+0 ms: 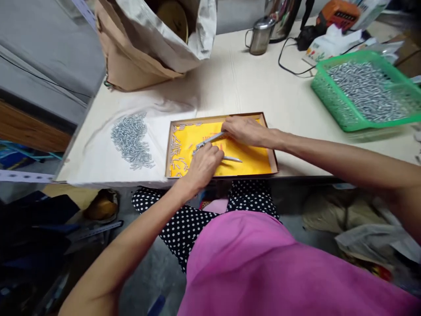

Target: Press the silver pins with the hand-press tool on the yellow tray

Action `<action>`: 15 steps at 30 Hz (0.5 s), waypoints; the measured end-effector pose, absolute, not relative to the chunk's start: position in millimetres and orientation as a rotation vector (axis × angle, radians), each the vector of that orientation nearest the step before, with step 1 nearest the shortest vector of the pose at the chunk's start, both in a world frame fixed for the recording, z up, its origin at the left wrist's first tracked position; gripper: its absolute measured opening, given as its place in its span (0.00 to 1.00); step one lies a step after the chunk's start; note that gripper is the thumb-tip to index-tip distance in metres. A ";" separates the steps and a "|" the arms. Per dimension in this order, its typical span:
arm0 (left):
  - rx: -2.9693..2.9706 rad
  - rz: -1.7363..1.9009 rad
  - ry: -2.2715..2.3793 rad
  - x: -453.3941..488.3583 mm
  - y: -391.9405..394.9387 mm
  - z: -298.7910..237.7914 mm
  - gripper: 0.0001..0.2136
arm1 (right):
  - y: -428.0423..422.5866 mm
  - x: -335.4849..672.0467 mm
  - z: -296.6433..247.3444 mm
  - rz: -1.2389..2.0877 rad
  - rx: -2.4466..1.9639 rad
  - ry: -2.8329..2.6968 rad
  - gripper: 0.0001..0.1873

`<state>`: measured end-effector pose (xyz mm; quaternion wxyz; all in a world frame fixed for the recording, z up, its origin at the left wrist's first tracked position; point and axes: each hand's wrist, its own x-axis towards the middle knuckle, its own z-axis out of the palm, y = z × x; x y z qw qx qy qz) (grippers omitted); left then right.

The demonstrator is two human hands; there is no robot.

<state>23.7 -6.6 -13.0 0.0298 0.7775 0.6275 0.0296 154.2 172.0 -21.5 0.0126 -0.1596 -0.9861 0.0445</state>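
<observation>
A shallow brown tray [270, 149] with a yellow lining lies at the table's near edge, with small metal pins [176, 153] scattered along its left side. My left hand [204, 164] is closed over a thin metal tool [233, 159] whose tip points right. My right hand [245, 130] rests on the yellow lining with fingers curled on the other grey metal arm of the tool [207, 142]. Both hands are inside the tray and nearly touch.
A pile of metal pins [131, 140] lies on white cloth left of the tray. A green basket [342, 114] full of pins stands at the right. A brown paper bag [131, 57], a steel cup [259, 35] and a black cable [289, 66] are at the back.
</observation>
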 end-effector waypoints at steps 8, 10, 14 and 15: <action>2.466 0.244 2.103 -17.4 -9.2 22.6 0.11 | 187.3 139.8 14.4 -0.013 -0.500 -2.900 0.21; 2.470 0.339 2.171 -22.6 -9.8 25.3 0.10 | 182.6 141.9 25.9 -0.060 -0.527 -2.852 0.21; 2.464 0.398 2.157 -19.7 -10.9 21.9 0.11 | 172.8 150.0 43.1 -0.121 -0.566 -2.868 0.22; 2.445 0.415 2.168 -20.2 -12.5 20.9 0.11 | 171.9 153.4 45.1 -0.120 -0.571 -2.870 0.22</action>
